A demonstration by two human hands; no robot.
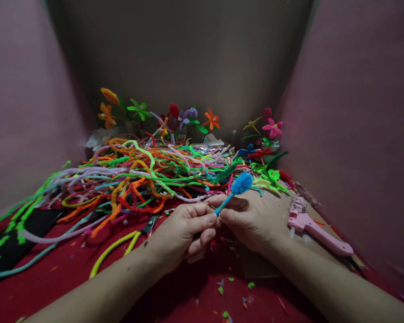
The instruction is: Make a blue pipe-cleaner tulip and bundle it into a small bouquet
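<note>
The blue bud seemed light and soft, easily crushed, its stem bendable, so the stem's foot looked the best hold. My left hand and right hand both pinched that foot, the bud tilting up and rightward beyond my grip, nearer me than the pile of fuzzy strips.

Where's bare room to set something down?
Mostly bare: red cloth between the flat black item, yellow-handled tool and left forearm, a few specks aside. Smaller: cardboard between right forearm and pink glue gun. Between the forearms, coloured scraps litter the cloth. Crowded: the pipe-cleaner pile beyond the left hand.
</note>
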